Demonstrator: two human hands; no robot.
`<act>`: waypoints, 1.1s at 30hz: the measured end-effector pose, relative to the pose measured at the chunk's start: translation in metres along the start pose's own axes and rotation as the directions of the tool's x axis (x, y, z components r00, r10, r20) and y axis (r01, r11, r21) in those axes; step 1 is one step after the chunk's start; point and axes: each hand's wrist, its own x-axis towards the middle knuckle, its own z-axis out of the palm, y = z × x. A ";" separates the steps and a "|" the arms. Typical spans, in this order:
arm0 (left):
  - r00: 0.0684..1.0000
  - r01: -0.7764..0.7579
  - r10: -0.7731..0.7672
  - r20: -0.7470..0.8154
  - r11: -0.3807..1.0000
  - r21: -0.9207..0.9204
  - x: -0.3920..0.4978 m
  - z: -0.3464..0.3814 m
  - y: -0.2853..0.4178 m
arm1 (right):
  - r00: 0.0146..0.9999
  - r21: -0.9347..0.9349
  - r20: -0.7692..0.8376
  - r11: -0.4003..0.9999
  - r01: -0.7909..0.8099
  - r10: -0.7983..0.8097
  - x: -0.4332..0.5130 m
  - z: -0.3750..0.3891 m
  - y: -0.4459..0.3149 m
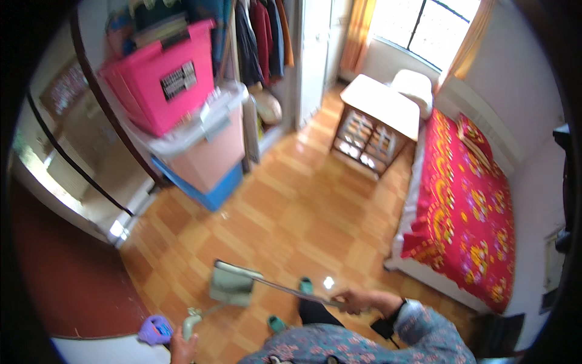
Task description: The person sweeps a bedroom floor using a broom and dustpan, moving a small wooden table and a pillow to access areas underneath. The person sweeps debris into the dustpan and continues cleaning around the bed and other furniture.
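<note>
My right hand (352, 301) is closed around the metal pole (295, 291) of a long-handled cleaning tool. Its pale green head (233, 283), with a dark strip along one edge, is over the tiled floor ahead of my feet; I cannot tell whether it is a mop or a dustpan. At the lower left, my left hand (184, 346) grips a pale green object with a curved top (190, 324), blurred and partly covered by the fingers. Just left of that hand, a purple plastic jug with a handle (156, 330) stands on a white surface (109, 350).
Stacked storage bins, with a pink bin (173, 77) on top, stand at the left by a doorway. A wooden table (382, 107) stands beside a bed with a red floral cover (468, 218). Clothes (263, 36) hang at the back. Green slippers (276, 323) are below me.
</note>
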 end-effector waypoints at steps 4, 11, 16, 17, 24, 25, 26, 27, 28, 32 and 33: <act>0.997 0.003 0.003 -0.082 0.997 0.074 0.056 0.015 0.062 | 0.984 0.321 -0.179 0.944 0.071 -0.014 -0.027 -0.013 0.034; 0.989 -0.144 0.143 0.032 0.989 0.037 0.123 0.053 0.212 | 0.866 0.483 -0.495 0.850 0.208 0.069 -0.074 -0.067 0.094; 0.991 -0.116 0.126 -0.052 0.979 0.167 0.214 0.105 0.287 | 0.837 0.657 -0.523 0.701 0.276 0.161 -0.101 -0.126 0.144; 0.989 -0.125 0.136 -0.055 0.977 0.172 0.230 0.113 0.300 | 0.832 0.677 -0.524 0.681 0.279 0.180 -0.106 -0.137 0.152; 0.981 -0.180 0.184 -0.067 0.982 0.061 0.325 0.167 0.369 | 0.785 0.692 -0.611 0.552 0.465 0.104 -0.115 -0.215 0.201; 0.983 -0.171 0.175 -0.061 0.983 0.068 0.340 0.172 0.379 | 0.809 0.748 -0.570 0.500 0.438 0.144 -0.117 -0.228 0.208; 0.981 -0.188 0.191 -0.025 0.978 0.090 0.356 0.176 0.388 | 0.786 0.754 -0.601 0.429 0.497 0.145 -0.119 -0.237 0.211; 0.984 -0.175 0.177 -0.007 0.979 0.100 0.371 0.183 0.396 | 0.780 0.779 -0.596 0.373 0.504 0.191 -0.120 -0.249 0.213; 0.979 -0.199 0.203 -0.029 0.975 0.095 0.386 0.190 0.403 | 0.779 0.796 -0.588 0.329 0.508 0.220 -0.122 -0.260 0.213; 0.984 -0.175 0.176 0.007 0.977 0.125 0.450 0.210 0.431 | 0.772 0.822 -0.569 0.205 0.531 0.283 -0.127 -0.315 0.193; 0.977 -0.210 0.211 0.016 0.966 0.152 0.467 0.215 0.440 | 0.783 0.833 -0.551 0.137 0.536 0.288 -0.127 -0.334 0.186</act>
